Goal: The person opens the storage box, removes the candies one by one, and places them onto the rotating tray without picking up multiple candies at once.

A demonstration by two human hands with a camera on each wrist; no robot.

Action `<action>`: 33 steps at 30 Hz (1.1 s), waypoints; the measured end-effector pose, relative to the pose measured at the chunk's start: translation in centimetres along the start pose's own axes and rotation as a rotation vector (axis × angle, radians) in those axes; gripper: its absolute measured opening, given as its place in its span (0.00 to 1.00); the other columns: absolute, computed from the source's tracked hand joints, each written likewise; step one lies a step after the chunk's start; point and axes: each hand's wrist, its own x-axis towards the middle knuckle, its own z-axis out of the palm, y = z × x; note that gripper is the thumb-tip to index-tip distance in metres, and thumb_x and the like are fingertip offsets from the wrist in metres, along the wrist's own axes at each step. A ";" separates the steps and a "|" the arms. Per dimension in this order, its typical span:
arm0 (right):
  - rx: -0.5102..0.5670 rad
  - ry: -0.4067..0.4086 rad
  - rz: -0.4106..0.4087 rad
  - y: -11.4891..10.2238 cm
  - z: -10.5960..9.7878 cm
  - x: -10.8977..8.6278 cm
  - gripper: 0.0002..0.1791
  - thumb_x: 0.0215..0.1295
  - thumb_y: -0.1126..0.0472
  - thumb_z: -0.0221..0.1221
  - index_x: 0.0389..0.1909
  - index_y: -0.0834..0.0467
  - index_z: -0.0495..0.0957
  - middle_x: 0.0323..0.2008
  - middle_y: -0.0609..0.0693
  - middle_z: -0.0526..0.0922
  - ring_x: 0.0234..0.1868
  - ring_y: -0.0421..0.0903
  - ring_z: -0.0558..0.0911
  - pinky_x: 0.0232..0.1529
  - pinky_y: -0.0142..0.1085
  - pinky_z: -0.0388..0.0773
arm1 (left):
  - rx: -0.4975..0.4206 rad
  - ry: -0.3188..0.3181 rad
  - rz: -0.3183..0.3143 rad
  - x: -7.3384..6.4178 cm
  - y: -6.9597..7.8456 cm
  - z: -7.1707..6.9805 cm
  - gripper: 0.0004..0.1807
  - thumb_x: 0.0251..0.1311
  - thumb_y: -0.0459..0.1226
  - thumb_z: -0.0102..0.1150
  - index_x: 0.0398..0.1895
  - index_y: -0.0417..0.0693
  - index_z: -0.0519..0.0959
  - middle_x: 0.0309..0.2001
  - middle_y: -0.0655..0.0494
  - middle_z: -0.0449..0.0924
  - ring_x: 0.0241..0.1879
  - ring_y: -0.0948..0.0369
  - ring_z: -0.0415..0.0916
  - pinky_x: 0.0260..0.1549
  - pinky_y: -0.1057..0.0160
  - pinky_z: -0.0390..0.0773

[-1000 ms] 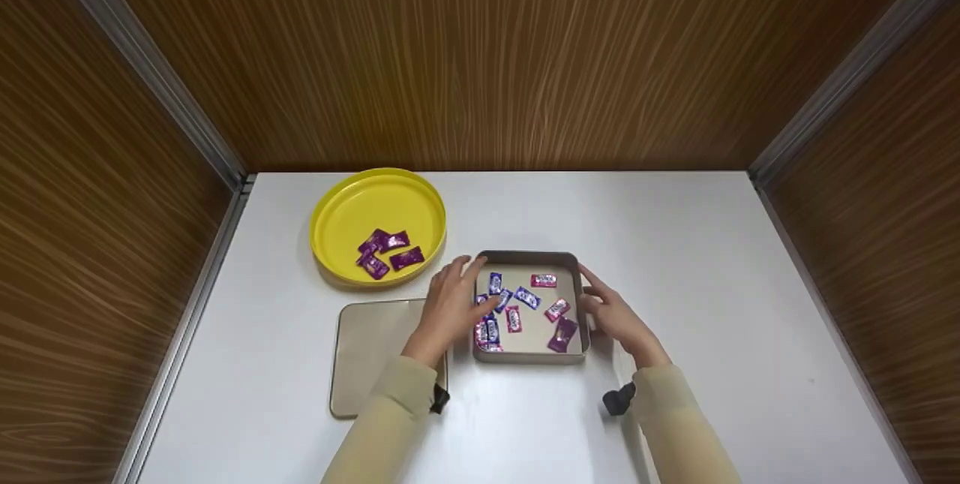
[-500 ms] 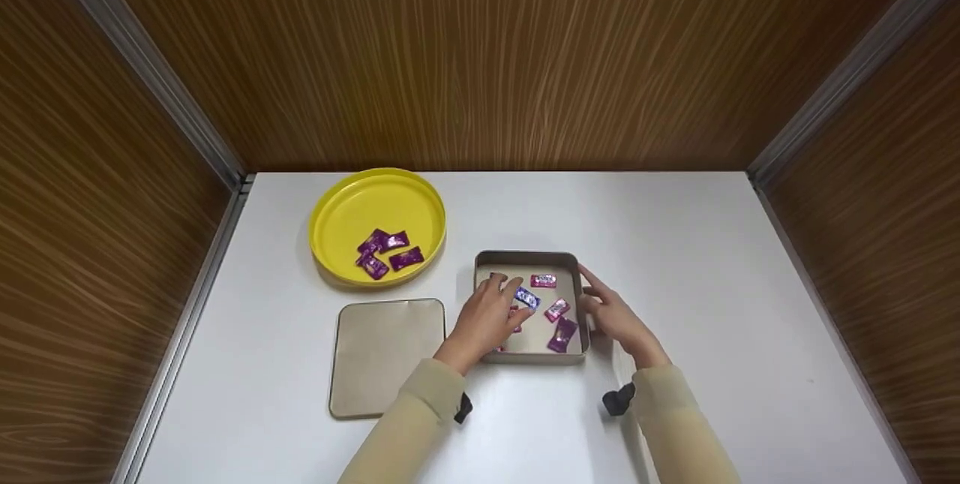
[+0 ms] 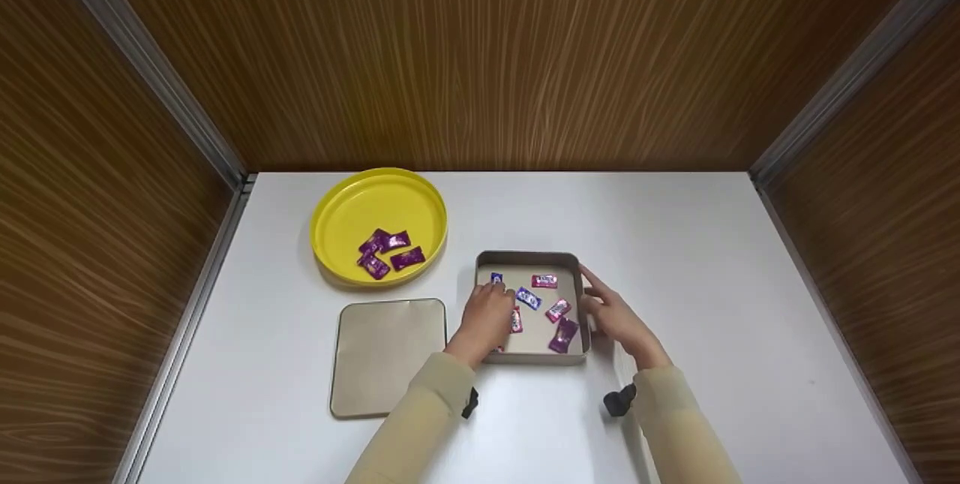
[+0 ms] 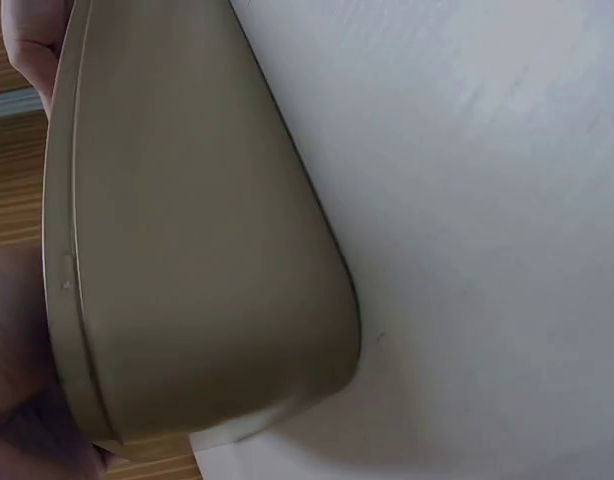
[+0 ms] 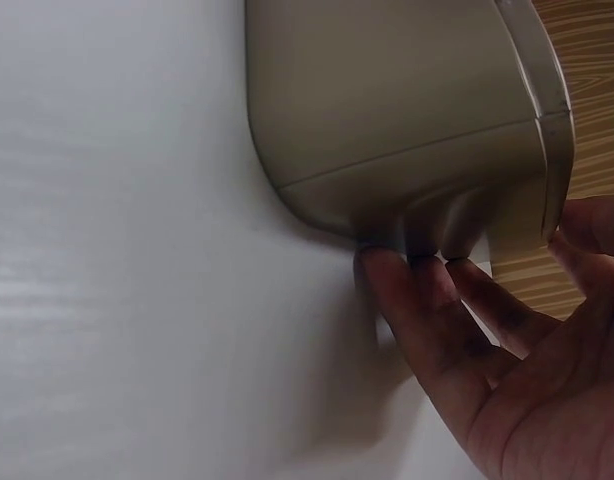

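My left hand (image 3: 487,319) reaches over the near left wall into an open beige tin (image 3: 532,358), its fingers bent down among the candies. The hand hides its fingertips, and I cannot tell whether they hold a candy. Around it lie a blue-wrapped candy (image 3: 529,298), a pink one (image 3: 544,281) and a larger purple one (image 3: 563,335). My right hand (image 3: 619,323) rests along the tin's right side. In the right wrist view its fingertips (image 5: 382,265) press against the outer wall, with another digit up at the rim.
A flat beige lid (image 3: 388,360) lies on the white table left of the tin. Behind it stands a round yellow tray (image 3: 360,202) with several purple candies (image 3: 407,257) in it. Wood-grain panels (image 3: 480,56) enclose the table at the back and sides.
My left hand has moved right from the tin's left rim into the tin, and its fingers have bent downward. The right hand and the tin stay in place.
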 end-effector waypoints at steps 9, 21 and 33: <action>-0.005 -0.005 -0.010 -1.0 0.1 -0.6 0.32 0.76 0.61 0.43 0.78 0.46 0.48 0.67 0.69 0.63 0.64 0.67 0.68 0.61 0.65 0.62 | 0.060 -0.013 0.004 0.0 0.0 0.4 0.08 0.55 0.29 0.60 0.35 0.45 0.86 0.35 0.53 0.81 0.37 0.55 0.79 0.41 0.58 0.71; -0.007 0.002 -0.005 0.2 0.0 0.2 0.32 0.77 0.61 0.44 0.78 0.44 0.48 0.67 0.68 0.64 0.65 0.67 0.67 0.64 0.65 0.57 | 0.103 0.051 0.035 -0.1 -0.1 1.1 0.07 0.53 0.30 0.62 0.29 0.50 0.87 0.34 0.54 0.82 0.28 0.55 0.81 0.37 0.57 0.70; 0.010 -0.012 -0.005 0.4 -0.1 0.1 0.32 0.77 0.59 0.44 0.78 0.41 0.49 0.68 0.65 0.63 0.64 0.65 0.69 0.63 0.65 0.59 | -0.002 0.071 0.040 0.0 -0.4 1.0 0.07 0.53 0.31 0.62 0.34 0.47 0.86 0.37 0.53 0.80 0.30 0.56 0.80 0.37 0.58 0.69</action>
